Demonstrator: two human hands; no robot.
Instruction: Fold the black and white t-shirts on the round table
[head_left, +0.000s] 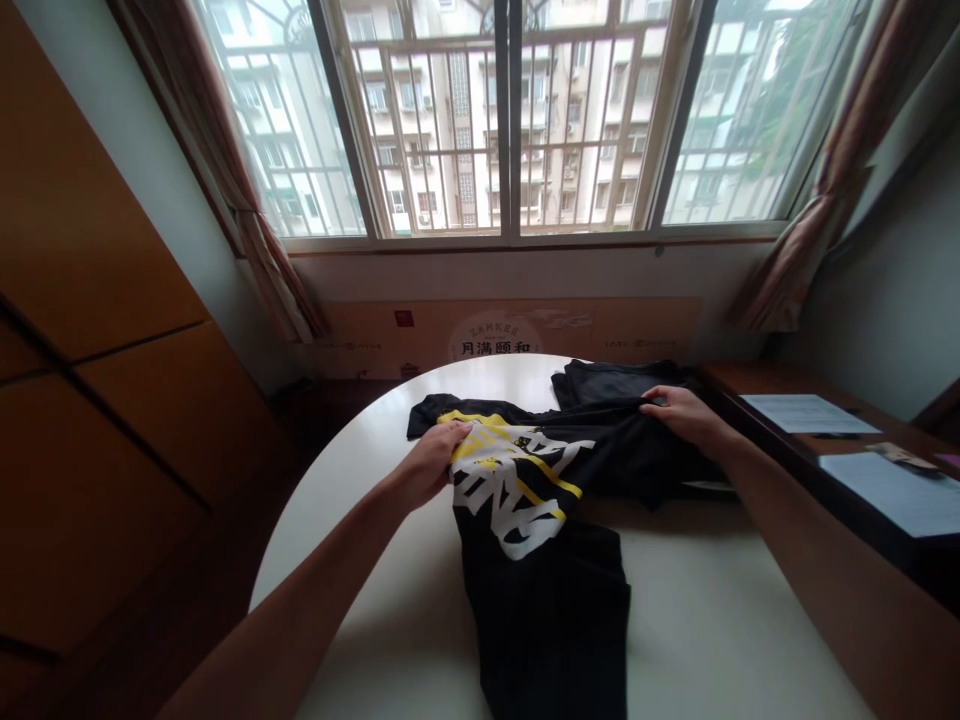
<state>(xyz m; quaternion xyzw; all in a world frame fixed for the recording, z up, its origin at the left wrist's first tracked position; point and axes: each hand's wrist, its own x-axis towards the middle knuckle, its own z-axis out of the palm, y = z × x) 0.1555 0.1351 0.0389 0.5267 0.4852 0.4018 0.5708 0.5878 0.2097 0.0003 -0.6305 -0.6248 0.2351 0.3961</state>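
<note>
"Where's the shirt point(540, 540)?"
"Over the table point(337, 470), pinched by the left hand point(431, 465) and right hand point(684, 413), spanning between them"
"Its long axis?"
"Runs nearward from the grip, bulk closer to the left hand"

Daylight is streaming through a wide, barred window point(510, 120), beyond which a pale apartment block point(442, 92) is rising. Patterned curtains point(259, 250) are hanging gathered at both sides, a printed panel point(645, 325) is standing along the wall point(525, 272) beneath, and orange-brown cabinets point(82, 200) are lining the left, while a white, curved-edge table point(315, 490) is standing near a wooden desk point(757, 376) at right.
</note>
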